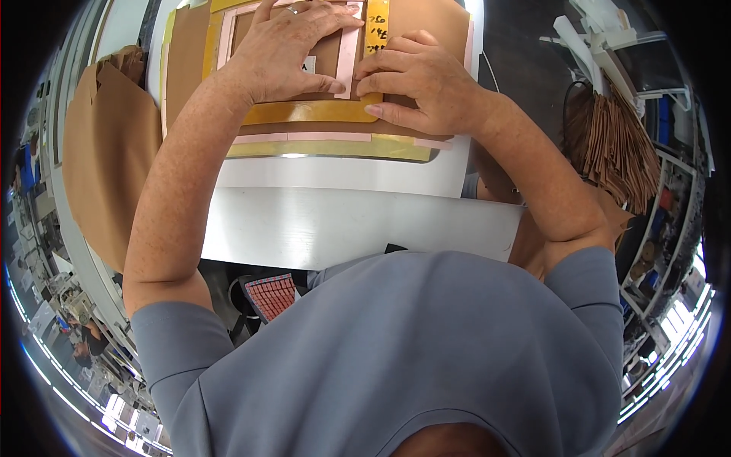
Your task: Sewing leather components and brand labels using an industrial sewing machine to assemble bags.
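"Left hand (pixel 293 59)?"
"Back upward, thumb (pixel 324 83) spread from the fingers (pixel 335 27)."
"Right hand (pixel 434 84)?"
"Fingers bent, pointing left, thumb nearer the body. Hands close together."
"Arms?"
"Elbows (pixel 164 286) bent outward, both forearms (pixel 186 175) slanting inward."

yellow frame (pixel 312 112), pink strip (pixel 349 57), brown sheet (pixel 430 14), grey shirt (pixel 396 343), red grid-patterned piece (pixel 271 295)
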Demonstrator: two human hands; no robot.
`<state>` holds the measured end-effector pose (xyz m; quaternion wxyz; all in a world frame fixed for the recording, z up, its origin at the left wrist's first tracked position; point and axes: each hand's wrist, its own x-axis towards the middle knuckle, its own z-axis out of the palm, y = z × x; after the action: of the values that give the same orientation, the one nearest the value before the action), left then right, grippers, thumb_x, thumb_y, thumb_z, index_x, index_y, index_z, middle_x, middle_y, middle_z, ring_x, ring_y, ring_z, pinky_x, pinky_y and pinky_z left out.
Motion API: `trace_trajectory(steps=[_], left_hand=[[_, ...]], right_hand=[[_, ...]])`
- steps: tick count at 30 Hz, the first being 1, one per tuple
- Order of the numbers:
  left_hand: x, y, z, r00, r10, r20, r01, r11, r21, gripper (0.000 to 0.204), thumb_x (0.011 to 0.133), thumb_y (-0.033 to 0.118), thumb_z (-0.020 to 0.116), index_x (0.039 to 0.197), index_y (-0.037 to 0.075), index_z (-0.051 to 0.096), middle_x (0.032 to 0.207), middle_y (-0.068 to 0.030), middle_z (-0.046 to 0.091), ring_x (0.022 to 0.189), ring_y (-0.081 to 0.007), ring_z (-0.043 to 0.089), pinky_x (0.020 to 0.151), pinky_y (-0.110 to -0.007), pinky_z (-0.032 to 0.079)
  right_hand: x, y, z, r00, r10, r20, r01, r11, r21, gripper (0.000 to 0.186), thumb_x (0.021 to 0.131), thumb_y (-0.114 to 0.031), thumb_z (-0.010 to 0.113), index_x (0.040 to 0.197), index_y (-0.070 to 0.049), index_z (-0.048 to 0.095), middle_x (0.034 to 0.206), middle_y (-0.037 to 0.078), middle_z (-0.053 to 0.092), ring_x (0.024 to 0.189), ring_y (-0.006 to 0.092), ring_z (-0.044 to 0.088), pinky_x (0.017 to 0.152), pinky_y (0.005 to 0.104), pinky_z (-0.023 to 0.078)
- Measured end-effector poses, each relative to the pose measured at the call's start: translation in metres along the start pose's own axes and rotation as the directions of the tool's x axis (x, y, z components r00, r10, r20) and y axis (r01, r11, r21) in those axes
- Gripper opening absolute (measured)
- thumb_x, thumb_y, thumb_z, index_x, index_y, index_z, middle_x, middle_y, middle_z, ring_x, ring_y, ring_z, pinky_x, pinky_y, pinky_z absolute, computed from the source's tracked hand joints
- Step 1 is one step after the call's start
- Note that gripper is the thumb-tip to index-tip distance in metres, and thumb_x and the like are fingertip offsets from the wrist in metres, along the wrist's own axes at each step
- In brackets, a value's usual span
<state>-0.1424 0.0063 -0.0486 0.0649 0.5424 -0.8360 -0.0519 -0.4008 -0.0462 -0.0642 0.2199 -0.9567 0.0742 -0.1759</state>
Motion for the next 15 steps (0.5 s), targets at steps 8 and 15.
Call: trace_trajectory(steps=[8,15], left_hand=[[0.002,0.003,-0.006,0.997,-0.038,0.062,0.036,0.999,0.026,0.093,0.067,0.064,0.084,0.148,0.033,0.053,0.149,0.0026,0.059,0.140,-0.0183,0.052,0.128,-0.052,0.015],[0.004,0.008,-0.011,0.993,-0.061,0.106,0.055,0.997,0.062,0.091,0.068,0.063,0.084,0.147,0.032,0.053,0.150,0.0030,0.058,0.140,-0.0180,0.052,0.128,-0.053,0.014]], right_hand=[[0.001,-0.008,0.004,0.995,-0.039,-0.097,0.034,0.998,-0.056,0.020,0.087,-0.027,0.074,0.103,-0.014,0.073,0.114,-0.002,0.068,0.110,0.0193,0.059,0.100,0.0407,0.043],[0.009,-0.007,0.007,0.992,-0.114,-0.049,0.106,0.986,-0.129,0.020,0.088,-0.030,0.074,0.100,-0.014,0.073,0.110,-0.001,0.066,0.109,0.0195,0.059,0.101,0.0430,0.044]])
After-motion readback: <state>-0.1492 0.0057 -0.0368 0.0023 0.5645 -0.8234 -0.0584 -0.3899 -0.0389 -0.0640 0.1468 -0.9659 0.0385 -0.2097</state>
